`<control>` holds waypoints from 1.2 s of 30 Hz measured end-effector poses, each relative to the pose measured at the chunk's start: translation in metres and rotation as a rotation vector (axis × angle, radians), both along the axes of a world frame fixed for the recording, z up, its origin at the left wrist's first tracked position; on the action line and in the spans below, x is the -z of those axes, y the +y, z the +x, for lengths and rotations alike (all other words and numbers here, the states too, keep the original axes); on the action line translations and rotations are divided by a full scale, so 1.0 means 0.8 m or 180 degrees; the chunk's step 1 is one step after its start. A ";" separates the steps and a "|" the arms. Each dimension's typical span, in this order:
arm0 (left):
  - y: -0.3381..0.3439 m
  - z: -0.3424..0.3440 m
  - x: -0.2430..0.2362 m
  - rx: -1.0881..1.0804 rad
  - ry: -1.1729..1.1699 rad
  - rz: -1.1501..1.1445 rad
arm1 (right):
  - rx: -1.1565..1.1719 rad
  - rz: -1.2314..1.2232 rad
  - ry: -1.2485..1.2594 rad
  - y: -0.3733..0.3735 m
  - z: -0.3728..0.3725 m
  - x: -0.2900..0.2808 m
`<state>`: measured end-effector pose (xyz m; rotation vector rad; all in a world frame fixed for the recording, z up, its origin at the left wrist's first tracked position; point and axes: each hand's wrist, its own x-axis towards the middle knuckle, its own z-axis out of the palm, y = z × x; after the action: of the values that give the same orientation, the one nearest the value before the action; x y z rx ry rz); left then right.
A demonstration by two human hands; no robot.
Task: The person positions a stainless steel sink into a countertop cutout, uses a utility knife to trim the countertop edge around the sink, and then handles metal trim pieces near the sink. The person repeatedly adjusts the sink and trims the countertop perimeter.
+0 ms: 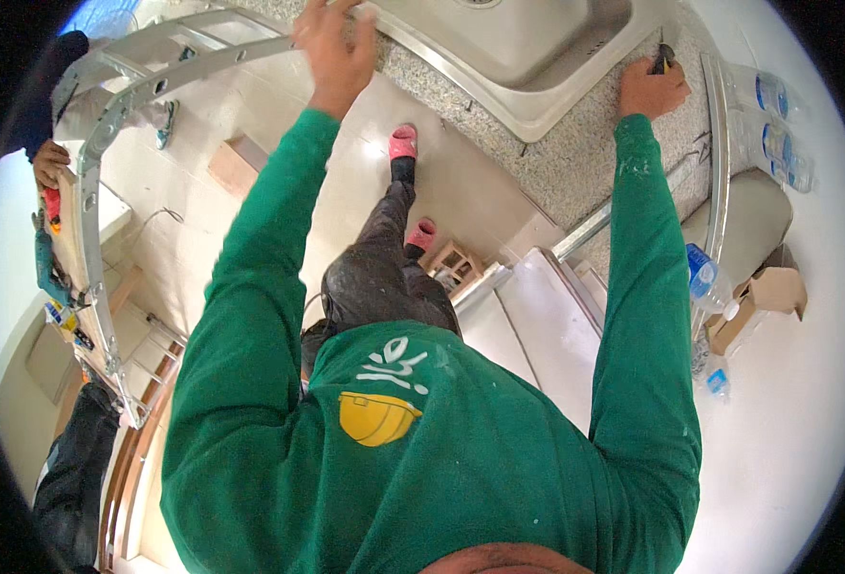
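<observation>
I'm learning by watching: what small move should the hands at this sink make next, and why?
Perhaps settle the left hand on the sink rim for steadiness: it is by the edge of the speckled counter, while the right hand grips a small dark tool beside the sink.

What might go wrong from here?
The dark tool in the person's right hand might slip and scratch the metal sink nearby. The pink slippers could slide on the shiny floor, and they would probably protect the feet little if something fell.
</observation>
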<state>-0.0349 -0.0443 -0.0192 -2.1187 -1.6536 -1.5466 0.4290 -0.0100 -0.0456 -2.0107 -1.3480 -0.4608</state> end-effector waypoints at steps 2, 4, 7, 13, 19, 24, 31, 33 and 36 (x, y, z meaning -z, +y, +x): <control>-0.063 -0.029 0.033 -0.0488 -0.0158 -0.0177 | -0.0017 -0.0072 -0.0014 -0.008 0.001 -0.006; -0.155 -0.058 0.092 -0.0767 -0.0615 -0.1444 | -0.0079 -0.0114 0.0016 -0.007 -0.003 -0.028; -0.380 -0.177 0.270 -0.0110 -0.0064 -0.4658 | -0.0092 -0.0265 -0.0161 0.009 -0.004 -0.007; -0.512 -0.157 0.265 0.0967 -0.0822 -0.6517 | -0.0136 -0.0339 -0.0324 0.005 0.004 -0.009; -0.480 -0.164 0.235 -0.0257 -0.2969 -0.7064 | 0.0009 -0.0242 -0.0235 0.002 0.012 -0.008; -0.483 -0.153 0.236 -0.0787 -0.4145 -0.7030 | 0.0035 -0.0263 -0.0219 0.007 0.004 -0.005; -0.413 -0.147 0.221 -0.0189 -0.3685 -0.7086 | -0.0020 -0.0391 -0.0357 0.003 0.009 -0.008; -0.418 -0.141 0.219 -0.0294 -0.3483 -0.7199 | 0.0090 -0.0396 -0.0238 0.003 -0.001 -0.010; -0.426 -0.138 0.229 -0.0370 -0.3192 -0.7168 | 0.0008 -0.0423 -0.0330 0.003 0.003 -0.011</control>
<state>-0.1454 -0.3849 -0.2027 0.0617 1.3997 -0.0723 0.4317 -0.0077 -0.0366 -2.1214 -1.4735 -0.4941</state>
